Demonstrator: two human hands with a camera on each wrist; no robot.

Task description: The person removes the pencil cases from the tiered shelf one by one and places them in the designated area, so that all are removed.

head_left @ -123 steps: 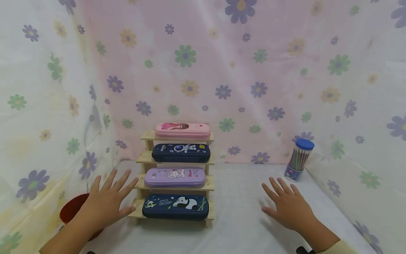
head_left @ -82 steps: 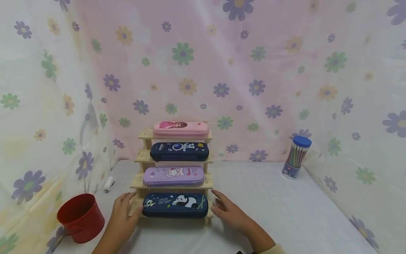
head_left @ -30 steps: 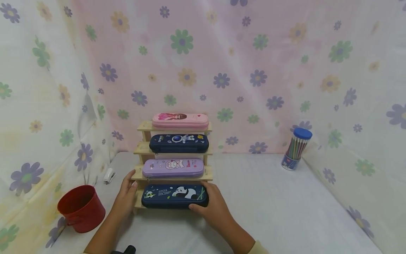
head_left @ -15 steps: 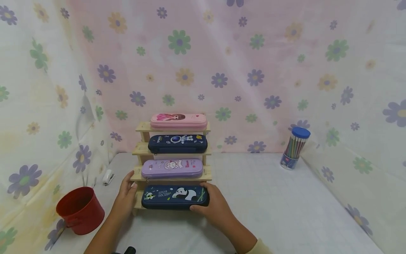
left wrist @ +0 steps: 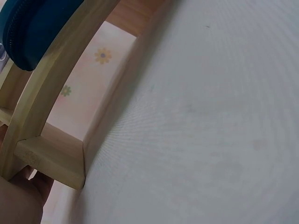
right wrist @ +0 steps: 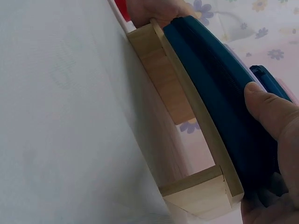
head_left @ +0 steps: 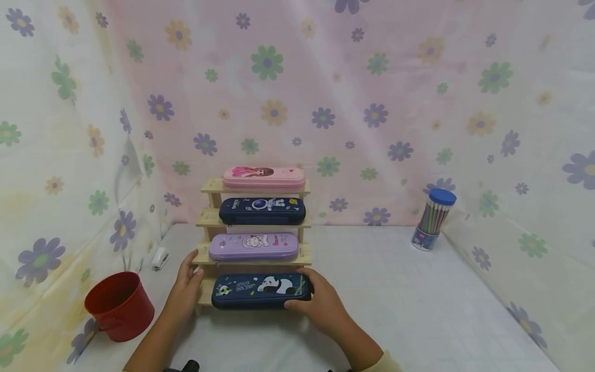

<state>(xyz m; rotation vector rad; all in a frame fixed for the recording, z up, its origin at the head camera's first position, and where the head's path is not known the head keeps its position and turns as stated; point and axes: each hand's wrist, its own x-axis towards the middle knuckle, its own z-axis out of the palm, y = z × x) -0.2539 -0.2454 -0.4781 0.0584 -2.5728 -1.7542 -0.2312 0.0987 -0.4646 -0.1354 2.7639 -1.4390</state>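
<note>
The wooden rack (head_left: 210,217) stands nearer the left edge of the desk (head_left: 381,294), stepped, probably so nothing hides what lies behind. The left hand (head_left: 185,289) grips its left end, likely for steadiness. The right hand (head_left: 323,302), opened only to the panda pencil case's (head_left: 255,292) width, grasps that case's right end, over the right edge of the bottom shelf (head_left: 206,295).

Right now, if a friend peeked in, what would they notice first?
Probably the four pencil cases, one at each level of the wooden rack, with the right hand gripping the panda case at the bottom. After that, maybe the red bucket on the left, or the blue-capped pencil tub at the back right.
</note>
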